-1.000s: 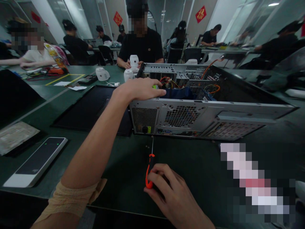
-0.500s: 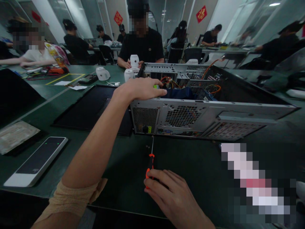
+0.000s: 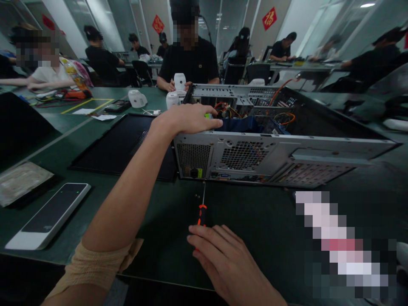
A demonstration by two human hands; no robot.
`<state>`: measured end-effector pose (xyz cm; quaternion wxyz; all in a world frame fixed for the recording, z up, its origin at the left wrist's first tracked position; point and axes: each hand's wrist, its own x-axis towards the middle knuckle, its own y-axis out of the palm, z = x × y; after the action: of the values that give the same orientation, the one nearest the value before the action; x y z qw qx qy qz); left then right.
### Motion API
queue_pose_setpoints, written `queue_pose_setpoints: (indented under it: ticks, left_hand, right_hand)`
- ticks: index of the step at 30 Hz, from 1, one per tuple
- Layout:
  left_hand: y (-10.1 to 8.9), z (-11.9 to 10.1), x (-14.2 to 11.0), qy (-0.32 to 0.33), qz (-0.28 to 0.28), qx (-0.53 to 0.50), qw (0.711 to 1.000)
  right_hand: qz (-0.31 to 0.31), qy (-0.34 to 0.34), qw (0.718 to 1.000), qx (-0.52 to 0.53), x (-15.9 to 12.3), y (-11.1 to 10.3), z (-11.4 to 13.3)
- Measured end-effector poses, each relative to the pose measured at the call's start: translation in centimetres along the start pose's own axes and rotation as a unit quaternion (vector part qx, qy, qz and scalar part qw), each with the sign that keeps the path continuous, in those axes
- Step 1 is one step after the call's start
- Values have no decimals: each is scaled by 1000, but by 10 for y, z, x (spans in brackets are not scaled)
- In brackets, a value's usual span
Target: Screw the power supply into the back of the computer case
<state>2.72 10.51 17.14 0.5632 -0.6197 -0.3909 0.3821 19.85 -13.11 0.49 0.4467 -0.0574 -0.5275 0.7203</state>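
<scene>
An opened computer case (image 3: pixel 280 148) lies on its side with its silver back panel toward me. My left hand (image 3: pixel 188 118) rests palm down on the upper left edge of that panel, fingers stretched over the opening. In my right hand (image 3: pixel 219 253) is a screwdriver (image 3: pixel 202 214) with a black and orange handle, the fingers closed around its rear end. Its shaft points away from me, and the tip meets the panel's bottom edge. Two tiny screws (image 3: pixel 197 196) lie on the table left of the shaft.
A black side panel (image 3: pixel 111 144) lies left of the case. Nearer me are a white device with a dark face (image 3: pixel 55 214) and a flat package (image 3: pixel 24 182). White camera-like units (image 3: pixel 137 98) stand farther back. A person (image 3: pixel 191 59) sits opposite; a pixelated patch covers the right.
My right fingers have shifted left over the screwdriver handle and straightened a little, and the handle has turned. My left hand and the case have stayed put.
</scene>
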Motion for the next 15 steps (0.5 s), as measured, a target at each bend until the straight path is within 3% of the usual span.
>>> queue_pose_setpoints:
  ticks: [8, 15]
  left_hand:
    - [1, 1, 1, 6, 0, 2, 1000]
    - [0, 1, 0, -4, 5, 1, 1000]
  right_hand:
    - [-48, -1, 999, 22, -1, -4, -3]
    - [-45, 8, 999, 1, 0, -1, -3]
